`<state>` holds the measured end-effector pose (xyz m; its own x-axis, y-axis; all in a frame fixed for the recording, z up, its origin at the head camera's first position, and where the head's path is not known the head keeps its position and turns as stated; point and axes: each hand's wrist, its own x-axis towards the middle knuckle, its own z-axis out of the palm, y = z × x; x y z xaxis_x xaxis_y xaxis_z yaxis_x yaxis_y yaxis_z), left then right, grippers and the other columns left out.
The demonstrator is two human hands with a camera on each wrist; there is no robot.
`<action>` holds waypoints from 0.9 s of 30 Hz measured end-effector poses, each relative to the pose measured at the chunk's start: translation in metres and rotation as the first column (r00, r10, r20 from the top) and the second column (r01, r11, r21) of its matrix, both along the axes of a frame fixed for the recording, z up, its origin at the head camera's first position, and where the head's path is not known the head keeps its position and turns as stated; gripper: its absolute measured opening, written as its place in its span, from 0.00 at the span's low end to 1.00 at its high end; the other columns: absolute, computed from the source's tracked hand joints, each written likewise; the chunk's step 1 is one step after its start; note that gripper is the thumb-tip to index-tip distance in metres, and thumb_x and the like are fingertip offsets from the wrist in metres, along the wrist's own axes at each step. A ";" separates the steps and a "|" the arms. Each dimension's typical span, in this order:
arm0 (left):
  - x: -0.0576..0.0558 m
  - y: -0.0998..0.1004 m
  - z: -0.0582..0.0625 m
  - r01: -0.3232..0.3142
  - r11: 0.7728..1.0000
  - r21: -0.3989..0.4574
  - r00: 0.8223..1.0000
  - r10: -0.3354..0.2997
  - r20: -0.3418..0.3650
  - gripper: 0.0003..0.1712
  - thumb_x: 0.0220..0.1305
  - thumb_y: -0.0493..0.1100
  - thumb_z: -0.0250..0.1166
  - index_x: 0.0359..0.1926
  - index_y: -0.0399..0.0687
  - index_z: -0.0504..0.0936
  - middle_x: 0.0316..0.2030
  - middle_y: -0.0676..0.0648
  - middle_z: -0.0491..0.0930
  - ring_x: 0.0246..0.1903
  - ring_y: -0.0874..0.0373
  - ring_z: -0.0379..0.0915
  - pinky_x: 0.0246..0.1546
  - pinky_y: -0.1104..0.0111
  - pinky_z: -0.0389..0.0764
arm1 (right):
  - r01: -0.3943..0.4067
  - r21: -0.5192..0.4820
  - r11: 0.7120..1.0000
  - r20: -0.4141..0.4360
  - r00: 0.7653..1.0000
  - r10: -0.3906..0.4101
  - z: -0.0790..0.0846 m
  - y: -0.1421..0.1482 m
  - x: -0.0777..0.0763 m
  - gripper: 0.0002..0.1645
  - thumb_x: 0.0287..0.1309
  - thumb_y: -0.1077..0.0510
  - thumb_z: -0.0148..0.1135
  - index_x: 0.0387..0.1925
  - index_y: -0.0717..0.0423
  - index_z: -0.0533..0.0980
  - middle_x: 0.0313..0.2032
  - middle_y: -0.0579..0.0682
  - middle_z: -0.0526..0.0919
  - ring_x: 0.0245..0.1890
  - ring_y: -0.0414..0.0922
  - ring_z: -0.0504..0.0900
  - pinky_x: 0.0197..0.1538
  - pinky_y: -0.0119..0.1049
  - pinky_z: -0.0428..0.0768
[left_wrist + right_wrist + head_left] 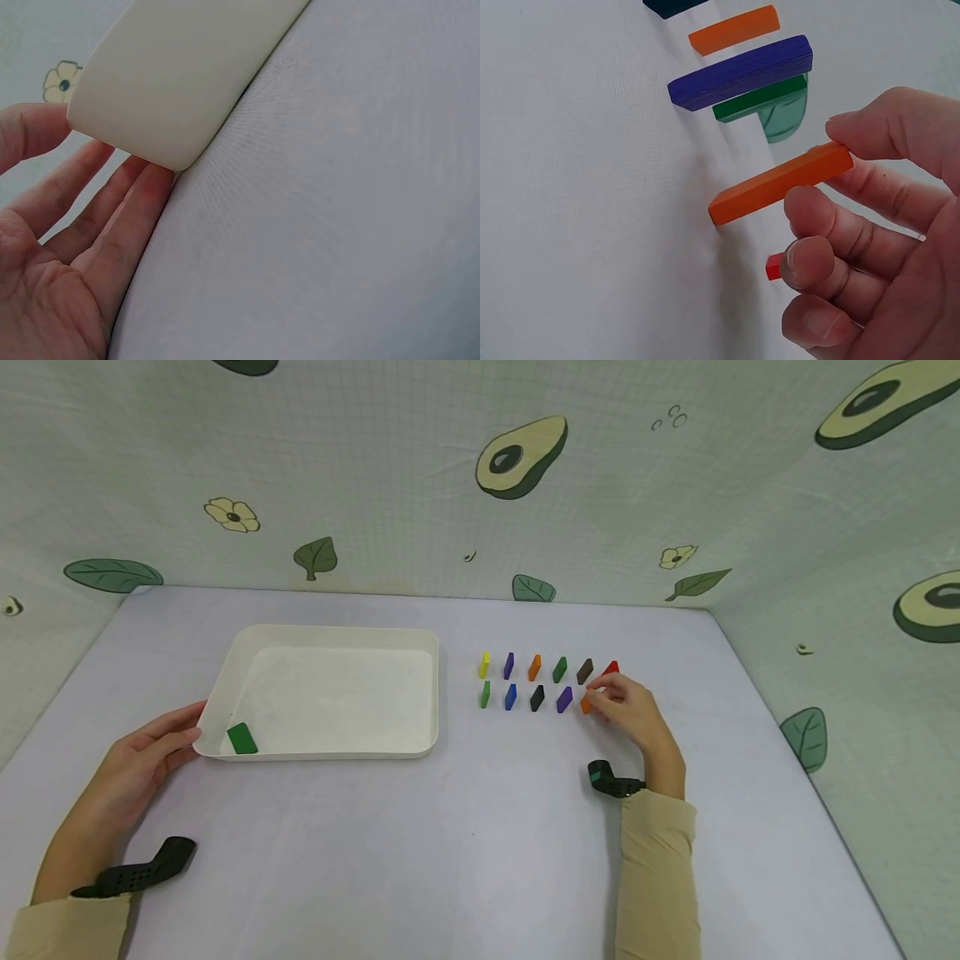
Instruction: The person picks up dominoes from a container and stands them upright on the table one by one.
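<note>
My right hand [626, 706] is at the right end of two rows of small coloured blocks. Thumb and fingertips pinch an orange block [772, 187] near its upper end, its lower end close over the table. Just behind that hand is a red block [611, 667], partly covered by fingers in the right wrist view. On the left, my left hand [150, 764] touches the near left corner of a white tray [337, 693]. Its thumb meets the rim and its fairly straight fingers lie against the outer wall. A green block [242, 738] lies flat inside that tray corner.
Upright in the back row are yellow [484, 665], purple, orange, green and brown blocks. The front row has light green [485, 694], blue, black and purple [565, 699] ones. A patterned cloth [405, 485] stands behind the white table [420, 860] and along its sides.
</note>
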<state>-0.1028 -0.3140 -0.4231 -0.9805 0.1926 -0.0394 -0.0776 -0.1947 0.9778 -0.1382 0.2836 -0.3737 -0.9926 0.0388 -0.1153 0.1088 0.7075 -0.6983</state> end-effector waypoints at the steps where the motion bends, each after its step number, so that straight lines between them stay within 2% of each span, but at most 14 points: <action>1: 0.000 0.000 0.000 0.000 1.000 0.002 1.000 0.000 0.001 0.22 0.68 0.32 0.50 0.59 0.52 0.74 0.53 0.65 0.75 0.47 0.75 0.75 0.42 0.83 0.77 | -0.003 -0.003 1.000 0.001 1.000 0.003 0.000 0.000 0.000 0.18 0.63 0.49 0.54 0.48 0.57 0.73 0.30 0.57 0.78 0.29 0.45 0.74 0.32 0.29 0.73; 6: 0.000 0.000 0.000 0.005 1.000 -0.001 1.000 -0.005 -0.003 0.22 0.68 0.32 0.49 0.60 0.52 0.73 0.53 0.65 0.75 0.48 0.75 0.74 0.43 0.84 0.77 | -0.011 -0.033 0.999 0.016 1.000 0.011 0.000 0.000 0.001 0.19 0.63 0.48 0.54 0.48 0.56 0.74 0.31 0.58 0.82 0.29 0.46 0.78 0.34 0.31 0.75; 12: 0.000 0.000 0.000 0.005 1.000 -0.010 1.000 -0.005 -0.004 0.22 0.68 0.32 0.49 0.60 0.52 0.73 0.53 0.65 0.74 0.47 0.75 0.74 0.43 0.84 0.76 | -0.021 -0.078 0.997 0.056 0.998 0.025 0.003 0.000 0.003 0.22 0.64 0.47 0.54 0.51 0.58 0.73 0.29 0.58 0.84 0.24 0.46 0.80 0.29 0.33 0.76; 17: 0.000 0.000 -0.001 0.002 1.000 -0.019 1.000 -0.002 -0.004 0.22 0.68 0.32 0.50 0.60 0.52 0.73 0.53 0.65 0.74 0.47 0.76 0.74 0.42 0.84 0.76 | -0.022 -0.115 0.993 0.087 0.996 0.032 0.005 0.000 0.003 0.24 0.64 0.47 0.52 0.54 0.58 0.72 0.30 0.58 0.85 0.25 0.47 0.82 0.29 0.32 0.76; 27: 0.000 0.000 0.000 -0.003 1.000 0.000 1.000 0.003 0.013 0.21 0.68 0.32 0.50 0.58 0.53 0.75 0.52 0.65 0.75 0.47 0.75 0.75 0.42 0.84 0.77 | -0.003 -0.112 0.994 0.085 0.996 0.013 0.005 0.002 0.003 0.24 0.65 0.47 0.52 0.53 0.60 0.73 0.30 0.58 0.86 0.26 0.45 0.81 0.28 0.32 0.77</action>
